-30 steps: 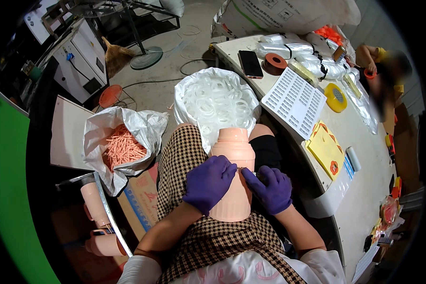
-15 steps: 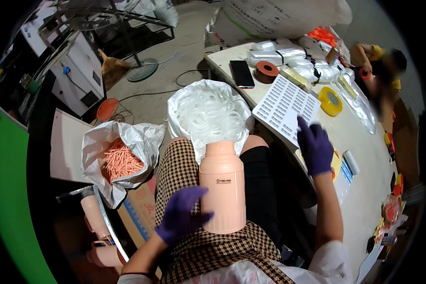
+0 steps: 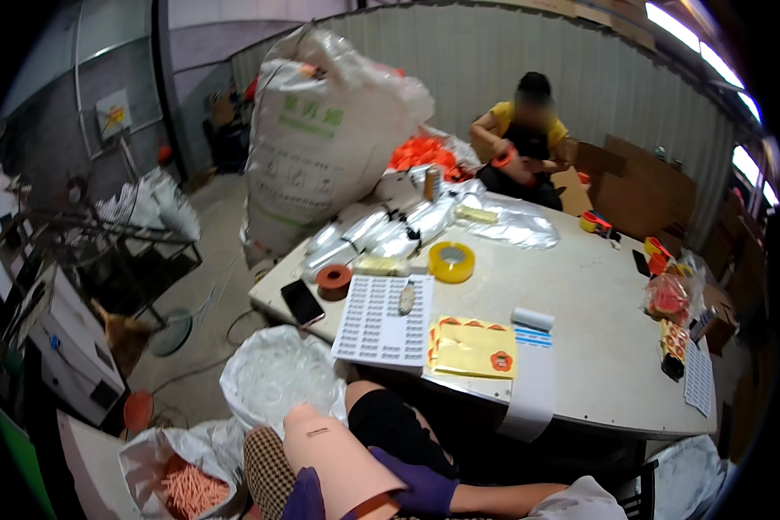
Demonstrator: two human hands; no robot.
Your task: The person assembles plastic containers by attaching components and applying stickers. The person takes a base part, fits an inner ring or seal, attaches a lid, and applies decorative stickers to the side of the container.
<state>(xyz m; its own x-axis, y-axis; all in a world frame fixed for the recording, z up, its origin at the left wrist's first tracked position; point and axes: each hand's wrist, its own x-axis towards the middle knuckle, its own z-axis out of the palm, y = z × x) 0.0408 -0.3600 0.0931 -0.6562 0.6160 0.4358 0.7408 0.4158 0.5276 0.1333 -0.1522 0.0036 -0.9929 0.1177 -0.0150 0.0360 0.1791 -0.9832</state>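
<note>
A pink thermos flask body (image 3: 329, 455) leans over my lap, its narrower neck end pointing up and left toward the bag of clear rings. Its wide lower end faces down and right, where a darker rim shows. My left hand (image 3: 305, 497), in a purple glove, holds the flask's left side near the lower edge of the view and is partly cut off. Against its right side and under the wide end is my right hand (image 3: 418, 487), also purple-gloved, with its fingers partly hidden. A white bag of clear rings (image 3: 282, 381) stands just beyond the flask.
Ahead is a white table (image 3: 581, 295) with a label sheet (image 3: 381, 325), yellow cards (image 3: 472, 348), a tape roll (image 3: 451, 262) and a phone (image 3: 302, 302). Pink sticks (image 3: 195, 491) fill a bag at left. A large sack (image 3: 329, 147) stands behind; another person (image 3: 524, 143) sits across.
My view has swung up and right over the table. My right hand has come from the label sheet to the flask, which now tilts; my left hand now grips its side.
</note>
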